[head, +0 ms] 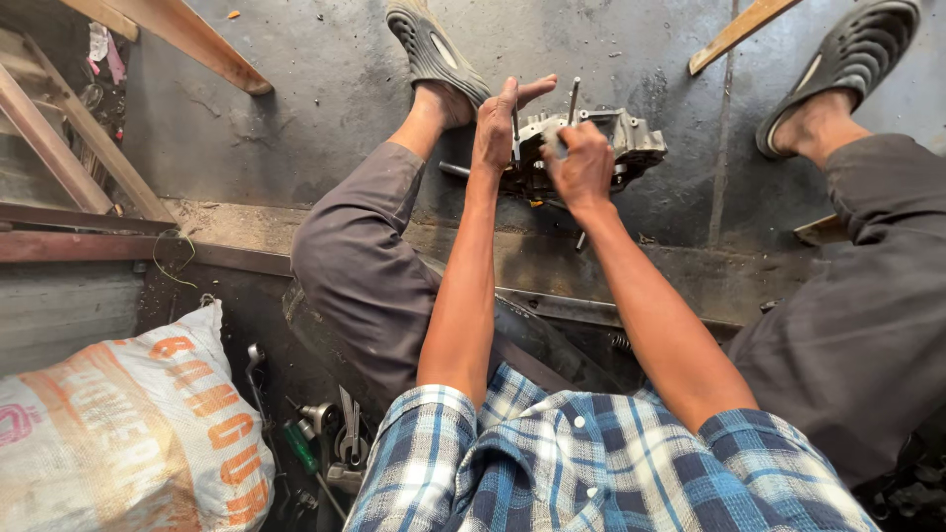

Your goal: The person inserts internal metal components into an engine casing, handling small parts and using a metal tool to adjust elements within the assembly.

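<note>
Engine case (616, 138): sits on the dirty floor (325, 89) between my sandalled feet, unclamped.
Left hand (493, 123): gripping a thin rod (515, 133) upright against the case.
Right hand (579, 166): clenched on a tool at the case top.
Risk: I think a hard push could shift the case, or slip onto my toes.

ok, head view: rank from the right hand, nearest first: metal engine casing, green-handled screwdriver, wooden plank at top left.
From the right hand:
1. Metal engine casing: under the hand, touching it.
2. Green-handled screwdriver: lower left, among tools beside the sack.
3. Wooden plank: top left corner; close to the screwdriver's distance, a loose call.
</note>
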